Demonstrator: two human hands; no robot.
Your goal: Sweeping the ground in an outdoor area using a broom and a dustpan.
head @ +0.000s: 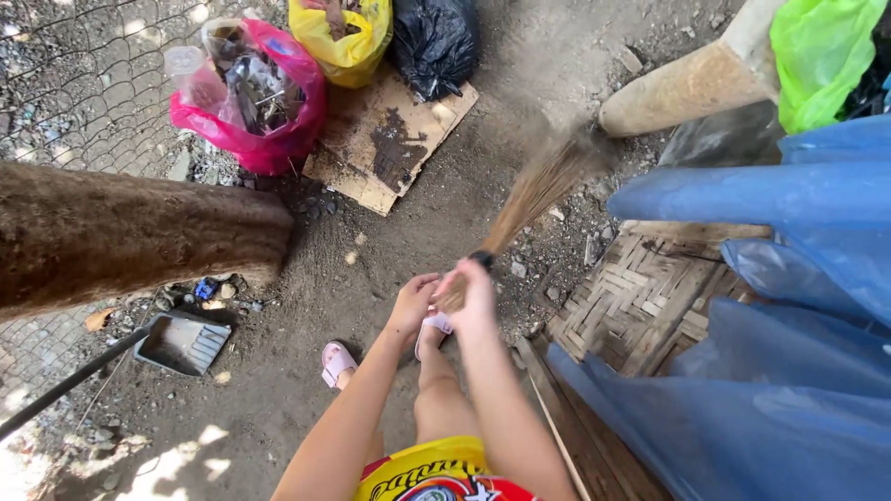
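Note:
My right hand (475,292) grips the bound end of a stick broom (543,184). Its brown bristles fan out, blurred, toward the upper right over the dirt ground. My left hand (413,301) sits just left of the right hand, curled near the same handle end; whether it holds the broom is unclear. Below the hands I see my bare legs and pink sandals (337,363) on the dirt.
A dustpan (183,342) with a long dark handle lies at the left. A thick tree trunk (130,232) crosses the left. Pink (269,102), yellow (348,42) and black (434,42) rubbish bags stand on cardboard at the top. A woven mat (640,297) and blue plastic sheet (798,278) fill the right.

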